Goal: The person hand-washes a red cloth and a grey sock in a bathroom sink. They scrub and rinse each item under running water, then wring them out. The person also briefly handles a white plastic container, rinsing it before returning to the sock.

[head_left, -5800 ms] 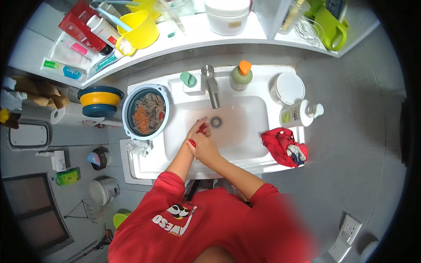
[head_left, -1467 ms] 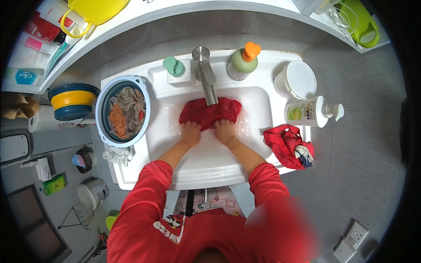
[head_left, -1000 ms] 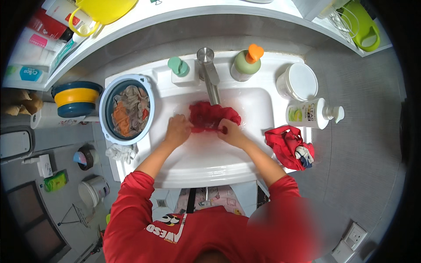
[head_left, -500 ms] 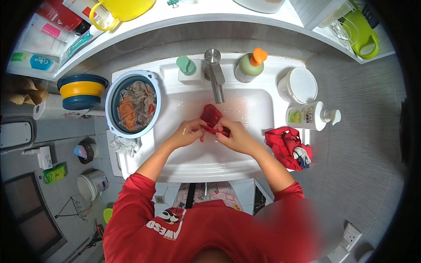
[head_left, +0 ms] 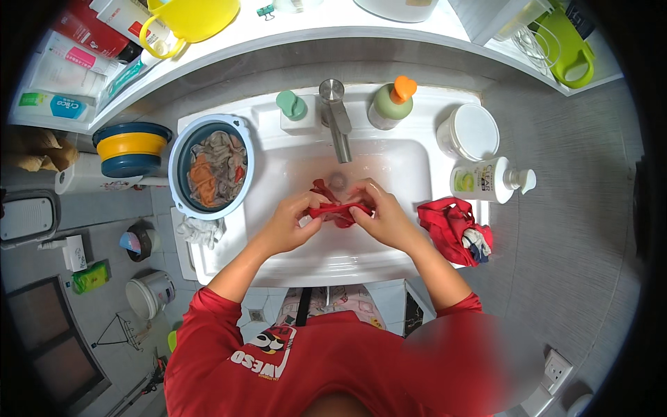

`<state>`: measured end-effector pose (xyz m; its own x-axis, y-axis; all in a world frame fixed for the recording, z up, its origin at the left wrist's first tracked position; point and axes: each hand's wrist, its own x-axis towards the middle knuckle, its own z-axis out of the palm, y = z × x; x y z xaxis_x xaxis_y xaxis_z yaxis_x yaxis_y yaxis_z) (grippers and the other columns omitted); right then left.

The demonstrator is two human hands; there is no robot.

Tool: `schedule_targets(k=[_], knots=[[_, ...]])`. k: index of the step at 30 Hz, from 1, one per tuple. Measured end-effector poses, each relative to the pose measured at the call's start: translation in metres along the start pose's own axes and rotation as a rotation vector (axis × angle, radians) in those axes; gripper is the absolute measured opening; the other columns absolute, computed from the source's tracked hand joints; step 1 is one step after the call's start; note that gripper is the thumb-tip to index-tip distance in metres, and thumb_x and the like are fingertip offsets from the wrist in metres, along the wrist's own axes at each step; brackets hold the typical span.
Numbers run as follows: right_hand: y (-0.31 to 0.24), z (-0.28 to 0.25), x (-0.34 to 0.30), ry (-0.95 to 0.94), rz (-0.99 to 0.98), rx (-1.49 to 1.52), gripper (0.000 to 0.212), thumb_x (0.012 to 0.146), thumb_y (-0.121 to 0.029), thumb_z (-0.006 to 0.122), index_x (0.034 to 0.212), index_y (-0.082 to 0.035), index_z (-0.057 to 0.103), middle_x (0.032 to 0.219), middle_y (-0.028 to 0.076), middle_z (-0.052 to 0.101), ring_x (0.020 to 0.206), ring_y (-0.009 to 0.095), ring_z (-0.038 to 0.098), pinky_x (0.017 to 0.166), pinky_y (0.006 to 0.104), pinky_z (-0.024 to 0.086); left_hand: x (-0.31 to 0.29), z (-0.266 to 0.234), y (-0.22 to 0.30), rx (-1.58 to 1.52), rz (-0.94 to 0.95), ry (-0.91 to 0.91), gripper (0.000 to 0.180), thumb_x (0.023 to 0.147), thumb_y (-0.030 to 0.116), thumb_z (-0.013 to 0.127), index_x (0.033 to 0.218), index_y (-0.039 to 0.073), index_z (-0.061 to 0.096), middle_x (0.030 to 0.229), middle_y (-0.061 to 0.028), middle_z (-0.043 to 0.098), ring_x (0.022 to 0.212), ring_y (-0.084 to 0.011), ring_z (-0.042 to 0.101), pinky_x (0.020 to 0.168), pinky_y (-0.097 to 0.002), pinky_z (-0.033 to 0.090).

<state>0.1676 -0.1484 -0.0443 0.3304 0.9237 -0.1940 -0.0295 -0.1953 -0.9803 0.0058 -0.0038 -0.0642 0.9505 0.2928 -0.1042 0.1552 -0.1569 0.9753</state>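
Left hand (head_left: 290, 221): pinching the red cloth (head_left: 340, 210)
Right hand (head_left: 381, 214): pinching its other side
Red cloth: over the sink (head_left: 406, 174), in front of the tap (head_left: 336, 121)
Tub (head_left: 174, 163): left of the tap, holding clothes (head_left: 219, 167)

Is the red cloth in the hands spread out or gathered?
Gathered: the red cloth is a narrow, creased strip between the left hand and right hand.

I wear this fisheye camera on my head: it looks steeply down past my shirt (head_left: 319, 354) onto the sink (head_left: 326, 266), near enough to centre my left hand (head_left: 295, 221) and right hand (head_left: 382, 215), wide enough that the shelf (head_left: 319, 21) bows across the top.
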Motion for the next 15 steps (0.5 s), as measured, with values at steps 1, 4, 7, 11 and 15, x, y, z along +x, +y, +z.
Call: schedule_targets(k=[1, 4, 7, 11, 15], knots=[[-0.004, 0.000, 0.000, -0.023, -0.026, -0.040, 0.032, 0.077, -0.003, 0.057, 0.107, -0.003, 0.047, 0.089, 0.007, 0.058, 0.068, 0.011, 0.054, 0.061, 0.0238, 0.044, 0.001, 0.003, 0.007, -0.129, -0.032, 0.006, 0.012, 0.075, -0.006, 0.050, 0.082, 0.000, 0.044, 0.105, -0.0144, 0.055, 0.097, -0.0186, 0.053, 0.086, -0.0322, 0.044], [-0.027, -0.001, 0.003, -0.126, -0.041, -0.121, 0.042, 0.076, -0.004, 0.058, 0.116, -0.004, 0.045, 0.097, 0.010, 0.056, 0.069, 0.014, 0.056, 0.062, 0.0262, 0.045, 0.005, 0.003, 0.014, -0.278, -0.017, 0.011, 0.015, 0.074, -0.008, 0.046, 0.086, 0.000, 0.042, 0.105, -0.0137, 0.055, 0.097, -0.0178, 0.053, 0.087, -0.0316, 0.043], [-0.037, 0.008, 0.007, -0.177, -0.041, -0.183, 0.041, 0.073, -0.005, 0.058, 0.112, 0.001, 0.047, 0.105, 0.016, 0.053, 0.071, 0.023, 0.058, 0.065, 0.0315, 0.047, 0.008, 0.003, 0.015, -0.227, 0.026, 0.050, 0.018, 0.071, -0.006, 0.046, 0.088, -0.001, 0.048, 0.096, -0.0110, 0.055, 0.091, -0.0186, 0.055, 0.087, -0.0311, 0.043], [-0.026, 0.011, 0.012, -0.101, -0.058, -0.439, 0.027, 0.073, -0.007, 0.059, 0.098, 0.004, 0.054, 0.089, 0.016, 0.058, 0.071, 0.029, 0.058, 0.066, 0.0360, 0.047, 0.009, -0.011, 0.006, 0.055, 0.095, 0.030, 0.021, 0.068, -0.002, 0.049, 0.089, -0.001, 0.052, 0.087, -0.0103, 0.056, 0.084, -0.0207, 0.057, 0.083, -0.0310, 0.043], [-0.023, 0.014, 0.012, -0.107, -0.058, -0.470, 0.013, 0.076, -0.006, 0.056, 0.082, 0.006, 0.057, 0.070, 0.015, 0.059, 0.069, 0.027, 0.059, 0.064, 0.0355, 0.046, 0.006, -0.012, 0.005, 0.137, 0.135, 0.087, 0.021, 0.067, -0.001, 0.053, 0.087, 0.000, 0.051, 0.086, -0.0110, 0.057, 0.082, -0.0219, 0.057, 0.080, -0.0313, 0.044]])
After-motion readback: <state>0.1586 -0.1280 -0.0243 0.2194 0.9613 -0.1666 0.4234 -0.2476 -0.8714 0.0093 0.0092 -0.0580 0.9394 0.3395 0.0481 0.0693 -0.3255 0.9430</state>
